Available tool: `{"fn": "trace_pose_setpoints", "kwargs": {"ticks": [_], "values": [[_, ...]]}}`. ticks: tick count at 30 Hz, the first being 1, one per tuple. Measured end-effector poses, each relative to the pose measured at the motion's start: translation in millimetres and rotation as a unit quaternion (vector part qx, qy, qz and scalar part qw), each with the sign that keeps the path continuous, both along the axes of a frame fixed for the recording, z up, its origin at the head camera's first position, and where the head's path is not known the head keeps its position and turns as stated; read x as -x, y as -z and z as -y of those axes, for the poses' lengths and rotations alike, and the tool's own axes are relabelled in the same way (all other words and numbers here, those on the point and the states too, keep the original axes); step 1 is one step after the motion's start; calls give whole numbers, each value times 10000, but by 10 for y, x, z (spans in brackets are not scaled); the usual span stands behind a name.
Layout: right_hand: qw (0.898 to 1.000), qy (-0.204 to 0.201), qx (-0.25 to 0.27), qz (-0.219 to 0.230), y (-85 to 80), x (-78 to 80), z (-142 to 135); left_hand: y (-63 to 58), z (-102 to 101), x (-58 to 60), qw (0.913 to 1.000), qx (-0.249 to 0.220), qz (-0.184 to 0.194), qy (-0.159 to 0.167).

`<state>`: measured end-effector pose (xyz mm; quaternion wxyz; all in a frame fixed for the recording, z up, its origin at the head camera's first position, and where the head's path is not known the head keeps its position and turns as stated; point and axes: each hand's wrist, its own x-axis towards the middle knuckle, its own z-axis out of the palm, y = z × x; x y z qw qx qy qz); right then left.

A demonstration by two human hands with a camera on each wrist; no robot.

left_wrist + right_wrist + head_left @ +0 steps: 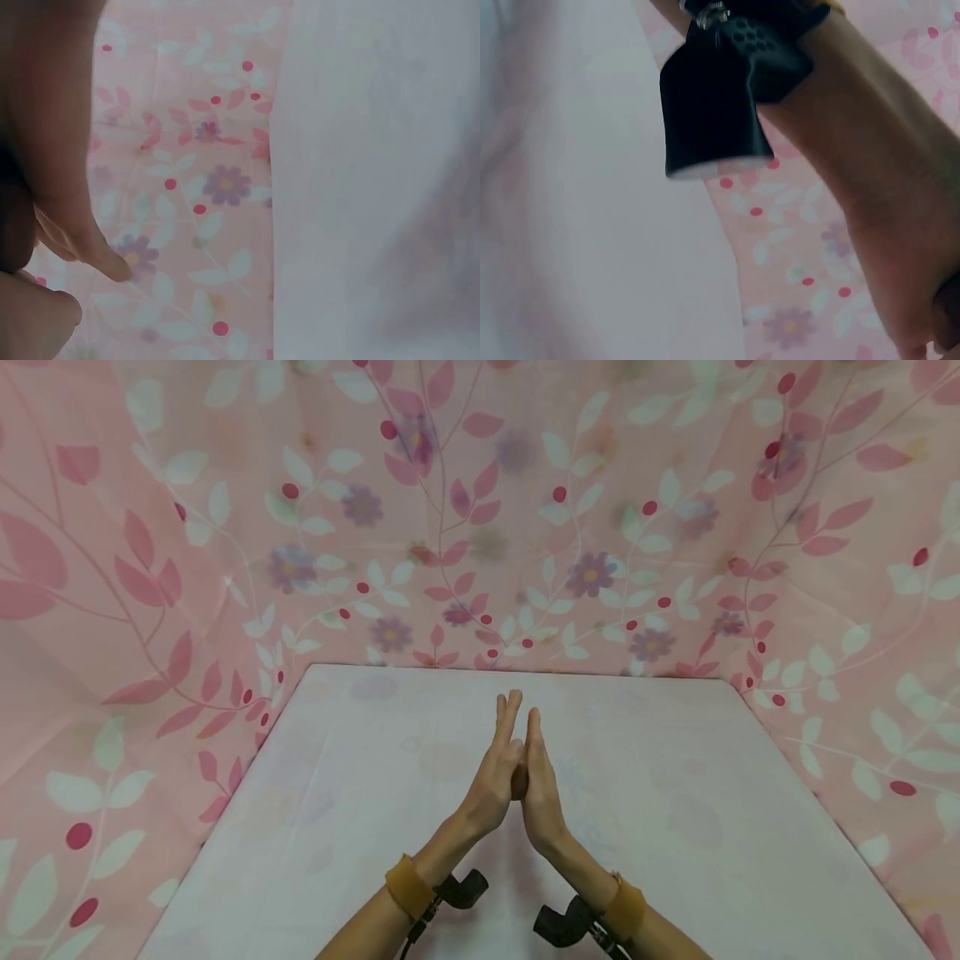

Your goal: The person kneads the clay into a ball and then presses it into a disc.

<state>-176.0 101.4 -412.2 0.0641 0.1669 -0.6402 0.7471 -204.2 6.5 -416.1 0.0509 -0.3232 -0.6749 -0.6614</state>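
Observation:
Above the middle of the table, my two hands meet with a small dark brown rounded object [519, 782] between them; its kind does not show. On its left side my left hand [491, 783] holds it, one digit bent just above it and two fingers stretched up and away. My right hand [542, 795] presses flat against the other side, fingers straight and pointing up. The left wrist view catches part of the brown object [16, 234] between the hands. In the right wrist view, the brown object [949, 311] shows at the lower right edge, beside the left palm [900, 277].
A white cloth-covered table [337, 760] spreads beneath both hands. Pink floral curtain [465, 510] hangs behind it and along both sides. Each wrist wears a tan band, the left band [408, 887] and the right band [625, 906], with a black camera [465, 889] under the forearm.

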Motion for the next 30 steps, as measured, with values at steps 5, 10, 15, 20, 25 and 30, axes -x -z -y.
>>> {"fn": "trace_pose_setpoints", "kwargs": {"ticks": [5, 10, 15, 20, 25, 30], "values": [[9999, -6, 59, 159, 17, 43, -40, -53, -24, -72, 9999, -17, -79, 96], [9993, -80, -28, 362, 56, 50, -56, -84, -24, -120, 9999, -35, -91, 41], [9984, -166, -64, 530, 150, 49, -56, -145, -9, -135, 9998, -144, -106, 0], [9983, -394, 72, 412, 252, 34, -12, -201, 13, -98, 9997, -190, -120, -2], [9977, -602, 87, 294, 314, -4, 17, -217, 31, -36, 9995, -194, -249, -66], [9957, -839, -29, 402, 278, -67, 36, -210, 44, 58, 9988, -122, -439, -167]]}}
